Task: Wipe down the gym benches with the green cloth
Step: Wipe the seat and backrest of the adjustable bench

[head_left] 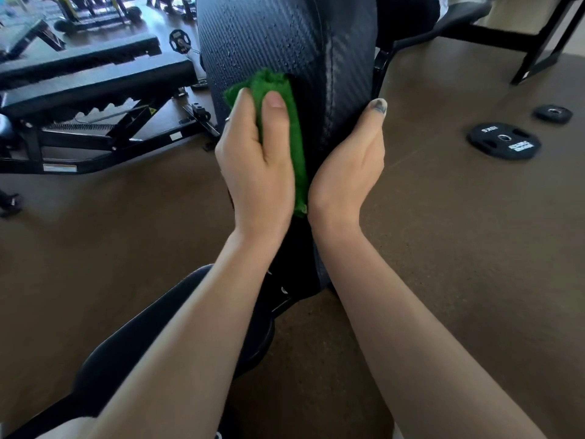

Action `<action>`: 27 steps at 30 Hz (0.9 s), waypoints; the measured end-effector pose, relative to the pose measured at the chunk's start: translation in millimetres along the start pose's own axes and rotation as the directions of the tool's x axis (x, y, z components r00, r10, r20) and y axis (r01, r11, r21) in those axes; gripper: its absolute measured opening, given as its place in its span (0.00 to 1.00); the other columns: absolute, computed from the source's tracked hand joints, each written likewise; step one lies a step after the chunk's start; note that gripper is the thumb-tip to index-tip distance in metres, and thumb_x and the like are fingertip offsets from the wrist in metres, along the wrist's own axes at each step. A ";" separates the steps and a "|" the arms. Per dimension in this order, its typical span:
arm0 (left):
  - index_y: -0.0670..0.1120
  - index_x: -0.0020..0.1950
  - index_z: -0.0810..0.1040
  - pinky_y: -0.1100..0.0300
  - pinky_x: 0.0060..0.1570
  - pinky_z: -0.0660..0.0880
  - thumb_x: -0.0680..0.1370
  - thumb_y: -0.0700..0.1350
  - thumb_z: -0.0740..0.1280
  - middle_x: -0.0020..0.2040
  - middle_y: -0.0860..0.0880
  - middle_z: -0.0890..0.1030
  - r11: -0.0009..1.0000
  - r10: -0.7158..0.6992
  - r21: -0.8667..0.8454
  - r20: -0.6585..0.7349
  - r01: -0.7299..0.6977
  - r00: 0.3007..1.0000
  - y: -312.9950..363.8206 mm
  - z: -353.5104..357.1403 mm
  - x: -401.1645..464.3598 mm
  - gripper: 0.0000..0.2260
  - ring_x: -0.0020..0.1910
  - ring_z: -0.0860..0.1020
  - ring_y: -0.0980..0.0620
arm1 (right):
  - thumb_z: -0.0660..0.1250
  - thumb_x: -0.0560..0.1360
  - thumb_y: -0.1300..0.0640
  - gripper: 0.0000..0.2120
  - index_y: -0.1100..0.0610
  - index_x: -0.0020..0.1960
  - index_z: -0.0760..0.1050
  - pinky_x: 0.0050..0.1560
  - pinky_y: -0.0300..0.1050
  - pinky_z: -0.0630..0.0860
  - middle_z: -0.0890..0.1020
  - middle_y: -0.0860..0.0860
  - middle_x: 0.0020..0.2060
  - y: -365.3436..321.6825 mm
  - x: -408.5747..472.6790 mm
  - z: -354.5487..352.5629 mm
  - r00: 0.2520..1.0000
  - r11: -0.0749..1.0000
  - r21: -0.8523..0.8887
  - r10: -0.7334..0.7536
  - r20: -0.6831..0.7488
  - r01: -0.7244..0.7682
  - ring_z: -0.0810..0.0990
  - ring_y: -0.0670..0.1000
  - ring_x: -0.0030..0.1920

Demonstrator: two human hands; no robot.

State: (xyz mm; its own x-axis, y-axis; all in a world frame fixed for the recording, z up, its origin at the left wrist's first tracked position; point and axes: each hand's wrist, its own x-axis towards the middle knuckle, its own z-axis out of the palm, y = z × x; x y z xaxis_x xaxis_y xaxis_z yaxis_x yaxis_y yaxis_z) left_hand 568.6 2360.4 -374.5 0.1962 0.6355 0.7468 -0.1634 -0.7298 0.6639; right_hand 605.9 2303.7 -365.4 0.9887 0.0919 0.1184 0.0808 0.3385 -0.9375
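The left hand [253, 153] grips a bunched green terry cloth [285, 122], thumb curled over its front and fingers wrapped behind it, and presses it against the black, carbon-weave vinyl back pad [278, 36] of the inclined gym bench directly ahead. The cloth sits on the lower middle of that pad, its tail hanging down between the two wrists. Small water droplets bead on the pad above the cloth (mostly toward the centre and right). The right hand [348, 166] clasps the pad's right edge, thumb lying up the front face while the fingers go round behind, out of sight. To the left stands a second black adjustable bench [95, 77] on its steel frame. Two black round weight plates [504, 141] lie flat on the brown rubber floor [459, 248] to the right.
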 end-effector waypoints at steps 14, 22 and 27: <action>0.36 0.40 0.72 0.60 0.36 0.63 0.84 0.44 0.58 0.34 0.48 0.69 0.998 0.054 0.009 -0.023 -0.054 0.998 -7.1 1.9 16.2 0.15 0.33 0.65 0.52 | 0.48 0.83 0.43 0.23 0.62 0.49 0.69 0.58 0.61 0.75 0.76 0.55 0.41 -0.3 -4.4 2.5 0.998 0.997 0.031 -0.064 -0.015 0.064 0.75 0.52 0.42; 0.41 0.41 0.70 0.61 0.38 0.64 0.84 0.45 0.58 0.35 0.54 0.69 1.000 -0.006 0.030 -0.022 0.007 1.000 -9.1 -2.9 36.6 0.13 0.35 0.67 0.58 | 0.47 0.81 0.40 0.23 0.57 0.49 0.70 0.61 0.63 0.75 0.78 0.50 0.39 -3.9 -6.4 3.4 0.997 0.997 -0.018 -0.073 -0.008 0.073 0.79 0.52 0.46; 0.34 0.41 0.71 0.58 0.37 0.64 0.84 0.45 0.59 0.34 0.48 0.69 0.994 0.104 0.035 0.001 -0.104 0.995 -4.3 -1.4 40.7 0.17 0.33 0.67 0.51 | 0.48 0.86 0.48 0.20 0.58 0.47 0.71 0.48 0.42 0.72 0.75 0.42 0.34 -17.2 -5.3 0.1 0.982 0.980 -0.056 -0.191 0.004 0.191 0.73 0.41 0.39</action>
State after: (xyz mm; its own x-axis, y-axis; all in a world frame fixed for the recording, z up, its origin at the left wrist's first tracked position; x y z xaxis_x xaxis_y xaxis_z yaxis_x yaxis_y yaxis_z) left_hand 575.9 2389.8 -346.9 0.1790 0.5562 0.8115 -0.1493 -0.8000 0.5812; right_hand 599.3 2297.4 -349.8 0.9545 0.0296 0.2966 0.2749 0.2973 -0.9144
